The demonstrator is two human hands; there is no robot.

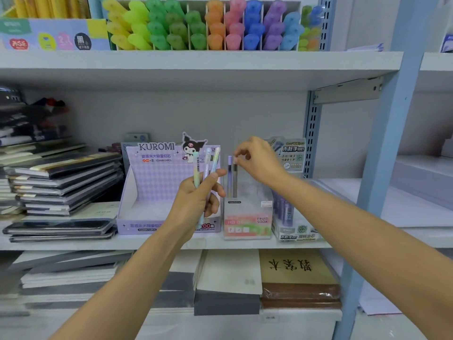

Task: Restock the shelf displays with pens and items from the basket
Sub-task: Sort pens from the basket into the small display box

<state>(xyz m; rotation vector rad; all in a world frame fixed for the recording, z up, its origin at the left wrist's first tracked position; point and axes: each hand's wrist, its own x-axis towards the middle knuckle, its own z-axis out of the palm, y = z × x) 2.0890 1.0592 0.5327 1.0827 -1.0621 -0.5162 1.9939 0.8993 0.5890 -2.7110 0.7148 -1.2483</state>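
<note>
The person's right hand [257, 160] is up over the clear plastic pen stand printed FRUIT SODA [247, 217]. Its thumb and forefinger pinch the pale top of a slim grey pen [235, 179]. That pen stands upright in the stand, just beside a slim purple-capped pen [229, 173].

The stand sits near the front edge of the white middle shelf board [210, 242]. It is tucked between the lilac KUROMI cardboard display box [152, 187] on its left and a clear box of lead refill tubes [284, 212] on its right.

The left hand [196, 200] is curled round a bunch of three pastel gradient pens [196, 168], thumb laid across them, in front of the KUROMI box. The basket is not in sight from here.

This looks to be the seating of the grey pen. The printed wall hides its lower end, so I cannot tell whether it has reached the bottom.

To do it well, I would keep the pen plumb, lower it until it stops, and only then loosen the pinch, so it neither leans on nor topples its purple neighbour. The stand looks light and close to the shelf's front edge, so any push should go straight down, not forward. The left hand's bunch should stay clear of the stand and be fed across one pen at a time.
</note>
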